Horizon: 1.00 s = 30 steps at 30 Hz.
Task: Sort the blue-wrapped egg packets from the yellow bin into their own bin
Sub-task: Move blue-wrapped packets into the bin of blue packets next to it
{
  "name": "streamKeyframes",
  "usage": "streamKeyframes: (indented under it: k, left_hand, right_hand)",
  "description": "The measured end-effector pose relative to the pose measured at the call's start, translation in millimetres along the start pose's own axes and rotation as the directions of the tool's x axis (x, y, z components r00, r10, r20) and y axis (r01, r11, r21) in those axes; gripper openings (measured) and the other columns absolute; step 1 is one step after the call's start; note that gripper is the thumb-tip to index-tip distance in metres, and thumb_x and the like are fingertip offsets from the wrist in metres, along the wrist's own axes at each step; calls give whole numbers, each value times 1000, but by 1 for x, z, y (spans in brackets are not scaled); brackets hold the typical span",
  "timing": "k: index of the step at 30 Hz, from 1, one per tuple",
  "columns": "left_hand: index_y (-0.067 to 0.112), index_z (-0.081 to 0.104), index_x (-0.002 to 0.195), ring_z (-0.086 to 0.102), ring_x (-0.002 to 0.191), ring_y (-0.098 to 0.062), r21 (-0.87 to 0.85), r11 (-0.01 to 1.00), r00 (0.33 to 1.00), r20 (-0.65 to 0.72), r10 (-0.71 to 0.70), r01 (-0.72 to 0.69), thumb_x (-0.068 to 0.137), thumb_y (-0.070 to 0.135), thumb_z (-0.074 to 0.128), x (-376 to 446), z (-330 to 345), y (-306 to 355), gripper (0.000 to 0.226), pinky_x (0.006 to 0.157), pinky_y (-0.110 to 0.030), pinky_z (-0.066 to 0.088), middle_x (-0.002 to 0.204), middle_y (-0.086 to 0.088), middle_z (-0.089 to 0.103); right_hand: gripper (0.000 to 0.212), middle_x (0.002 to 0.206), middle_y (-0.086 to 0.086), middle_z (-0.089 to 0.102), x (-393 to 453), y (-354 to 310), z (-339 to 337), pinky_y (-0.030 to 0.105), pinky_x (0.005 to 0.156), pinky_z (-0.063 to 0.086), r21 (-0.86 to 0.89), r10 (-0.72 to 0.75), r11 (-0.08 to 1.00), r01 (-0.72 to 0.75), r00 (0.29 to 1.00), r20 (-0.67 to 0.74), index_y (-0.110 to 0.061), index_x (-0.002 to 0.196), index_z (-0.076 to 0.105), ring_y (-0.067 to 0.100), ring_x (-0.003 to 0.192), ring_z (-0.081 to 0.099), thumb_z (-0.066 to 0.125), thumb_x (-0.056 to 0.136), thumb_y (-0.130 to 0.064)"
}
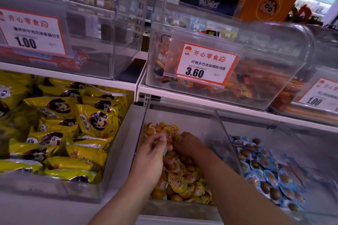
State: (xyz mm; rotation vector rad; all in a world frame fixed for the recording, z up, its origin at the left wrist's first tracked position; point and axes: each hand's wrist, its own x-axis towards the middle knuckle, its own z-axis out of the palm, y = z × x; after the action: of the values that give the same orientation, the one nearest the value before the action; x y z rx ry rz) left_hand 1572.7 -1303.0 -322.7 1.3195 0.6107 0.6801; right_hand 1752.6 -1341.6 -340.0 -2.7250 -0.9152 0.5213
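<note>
A clear bin (222, 139) in the middle of the lower shelf holds a heap of yellow-wrapped egg packets (180, 181). Both my hands are inside it. My left hand (152, 155) has its fingers curled, and a sliver of a blue-wrapped packet (165, 151) shows at its fingertips. My right hand (188, 144) is curled down into the heap at the back; what it holds is hidden. To the right, another clear bin (311, 151) is filled with blue-wrapped egg packets (265, 170).
A bin of large yellow snack bags (60, 133) stands on the left. The upper shelf (201, 99) carries clear bins with price tags, one marked 3.60 (206, 65). An orange box (268, 2) sits at the top right.
</note>
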Motion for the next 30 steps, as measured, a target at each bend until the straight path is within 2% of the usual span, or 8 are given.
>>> streamKeyframes:
  k: [4,7,10,14,18,23,26,30]
  left_hand:
    - [46,67,96,69,58,-18,-15,1000,1000,-2,-4,4,101,34,52,3,0,0,20,48,-22,47,90,8,76]
    - [53,67,89,71,66,-19,-33,999,999,-46,-9,7,99,35,55,6,4,-1,24,58,-30,51,93,3,75]
    - [51,67,93,70,94,-30,-57,998,996,-88,4,-9,97,35,58,5,7,-2,19,86,-48,55,104,2,73]
    - [47,69,96,67,103,-34,-70,997,996,-88,33,-39,97,30,60,-3,5,2,19,96,-55,52,111,2,70]
    - [45,64,107,61,113,-12,121,986,993,-33,116,-111,95,27,62,-11,1,3,22,101,-40,51,118,17,62]
    - [47,50,132,40,114,25,579,684,880,137,455,-444,93,39,56,-31,12,9,40,93,1,31,119,41,49]
    - [33,49,142,25,136,13,638,581,850,255,461,-506,89,37,52,-36,26,6,54,114,-18,26,136,28,44]
    - [38,25,154,24,144,5,533,693,872,355,338,-486,89,53,50,-33,32,2,72,118,-29,28,155,24,31]
  right_hand:
    - [22,95,22,73,-17,3,-13,36,75,58,392,45,920,-6,995,-92,-3,90,75,30,84,70,62,93,-21]
    - [23,80,14,75,-43,-3,-28,34,60,62,755,65,651,81,985,-162,-11,87,75,19,64,71,57,93,3]
    - [27,78,7,76,-70,-4,-36,31,67,62,877,-31,428,219,973,-228,-8,95,73,22,73,76,50,98,7]
    - [26,97,14,76,-104,8,-38,37,79,61,951,-122,215,222,972,-199,-3,108,69,36,94,74,47,99,6]
    - [25,111,23,72,-121,19,-27,37,76,59,994,-88,-6,108,990,-108,0,114,67,35,98,73,48,98,3]
    - [29,102,17,73,-136,-3,-14,37,68,57,981,-138,-133,-138,983,119,-5,101,76,26,82,72,61,89,-26]
    - [39,115,14,73,-142,-12,-12,40,94,53,995,-150,-70,-76,987,65,-10,116,72,25,109,70,70,88,-37]
    - [45,115,43,56,-138,2,-21,59,103,47,995,0,84,57,998,-58,15,111,56,53,110,59,67,94,-24]
